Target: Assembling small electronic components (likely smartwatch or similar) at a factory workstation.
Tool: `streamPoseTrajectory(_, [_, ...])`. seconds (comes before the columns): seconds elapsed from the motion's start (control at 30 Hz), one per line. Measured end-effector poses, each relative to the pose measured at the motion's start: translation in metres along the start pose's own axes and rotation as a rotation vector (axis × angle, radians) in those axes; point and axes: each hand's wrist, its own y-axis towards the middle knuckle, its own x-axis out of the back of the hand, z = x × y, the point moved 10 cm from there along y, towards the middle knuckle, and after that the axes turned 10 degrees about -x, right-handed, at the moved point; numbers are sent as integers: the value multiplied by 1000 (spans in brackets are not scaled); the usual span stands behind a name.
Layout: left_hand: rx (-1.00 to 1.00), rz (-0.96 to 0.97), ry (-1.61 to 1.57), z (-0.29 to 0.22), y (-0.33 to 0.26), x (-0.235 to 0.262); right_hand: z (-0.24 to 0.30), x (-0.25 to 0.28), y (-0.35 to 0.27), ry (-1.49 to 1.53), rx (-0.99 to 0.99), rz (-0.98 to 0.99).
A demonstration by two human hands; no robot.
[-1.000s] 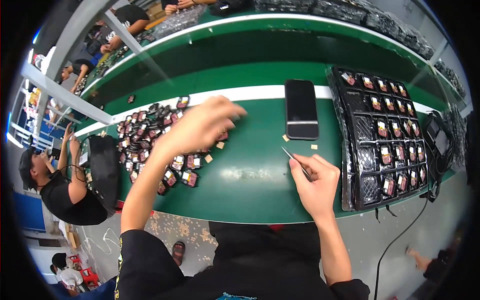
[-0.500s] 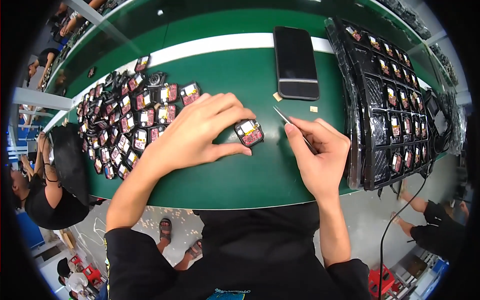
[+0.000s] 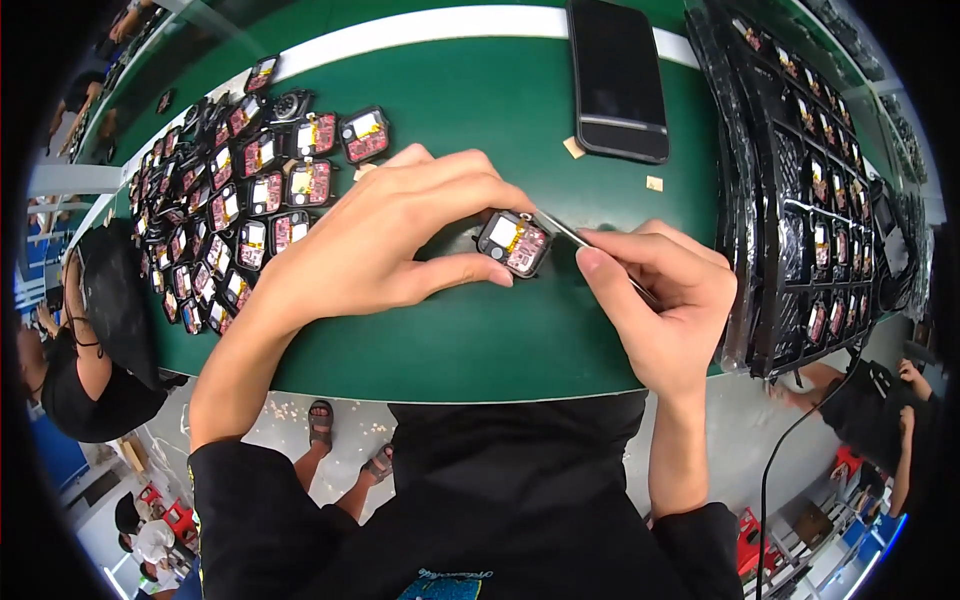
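My left hand point(image 3: 395, 235) pinches a small square black module point(image 3: 514, 243) with a red circuit board and yellow patch, holding it on the green table point(image 3: 480, 340) between thumb and fingers. My right hand point(image 3: 660, 300) grips thin metal tweezers point(image 3: 570, 232), whose tip touches the module's right edge. A heap of several like modules point(image 3: 250, 200) lies to the left of my left hand.
A black phone point(image 3: 618, 75) lies face up at the far middle. A stack of black compartment trays point(image 3: 810, 190) holding more modules fills the right side. Small tan scraps point(image 3: 573, 147) lie near the phone. Other people sit below the table's left and right edges.
My left hand has left the heap with one module and brought it to the table's middle. My right hand has moved the tweezers' tip up against it. The view has come closer.
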Motion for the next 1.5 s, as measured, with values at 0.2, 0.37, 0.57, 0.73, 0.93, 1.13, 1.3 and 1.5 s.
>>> streamPoseTrajectory(0.2, [30,-10,-28,5,-2,2,11,-16,1,-224,104,107])
streamPoseTrajectory(0.37, [4,-11,-30,3,2,3,10,-15,1,-231,103,77])
streamPoseTrajectory(0.57, [45,5,-12,5,1,3,8,-14,1,-218,113,58])
streamPoseTrajectory(0.73, [62,-28,-25,8,1,6,16,-12,-3,-278,176,24])
streamPoseTrajectory(0.93, [39,-47,-33,6,2,6,20,-17,-5,-333,222,29])
streamPoseTrajectory(1.13, [98,2,-84,15,-1,6,18,-18,-5,-289,223,28])
streamPoseTrajectory(1.3, [38,32,-137,20,-1,5,10,-18,-1,-181,155,107])
streamPoseTrajectory(1.5, [36,66,-127,19,0,3,9,-18,1,-186,120,142])
